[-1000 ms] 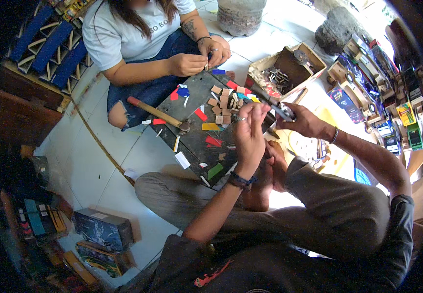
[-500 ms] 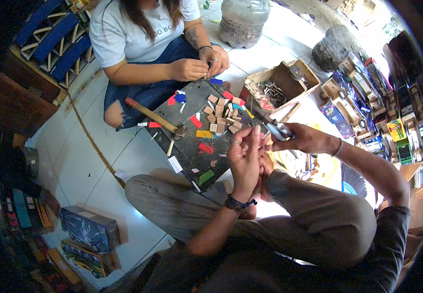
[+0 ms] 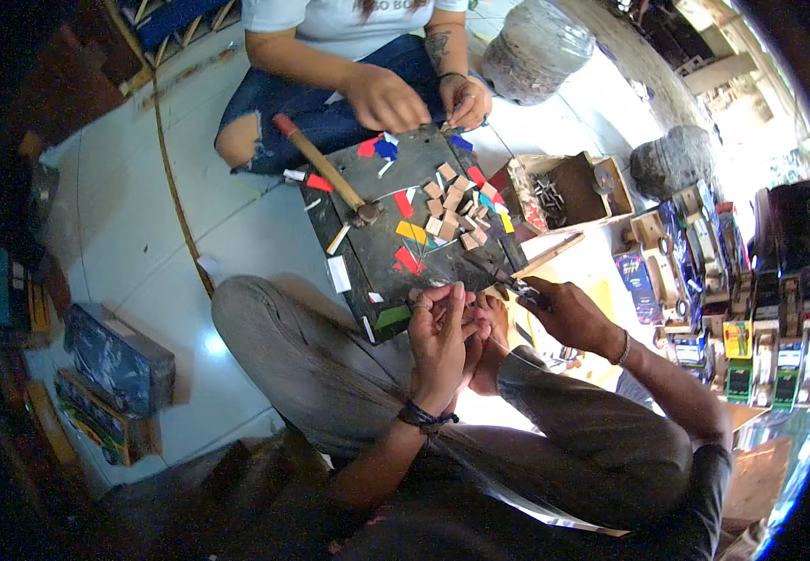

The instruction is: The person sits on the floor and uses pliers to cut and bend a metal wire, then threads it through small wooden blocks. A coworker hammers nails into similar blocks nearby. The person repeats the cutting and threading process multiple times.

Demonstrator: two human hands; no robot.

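- Gripping, with the right hand, a metal hand tool; fingers and thumb wrapped round the dark handles, nose turned toward the board.
- Curling the left hand inward, just left of the tool, with thumb and fingertips drawn close; too small and shaded there to tell whether pinching anything.
- Worn behind the left fingers, at the wrist: a dark cord bracelet.
- Set close under the left fingers, between both hands: a bare foot.
- Spread out just past both sets of fingers: a dark board.
- Lying just left of the left fingertips, on the board: a green strip; farther left, near the edge, a white card.
- Scattered beyond the left fingers: red scraps and a yellow piece.
- Heaped farther ahead of the fingertips: small wooden blocks.
- Resting ahead and left of the left fingers, head inward: a hammer with a red-ended handle.
- Standing beyond the right fingers, past the board: an open box with metal bits inside.
- Working farthest ahead of the fingers, at the board's far edge: a co-worker's hands.
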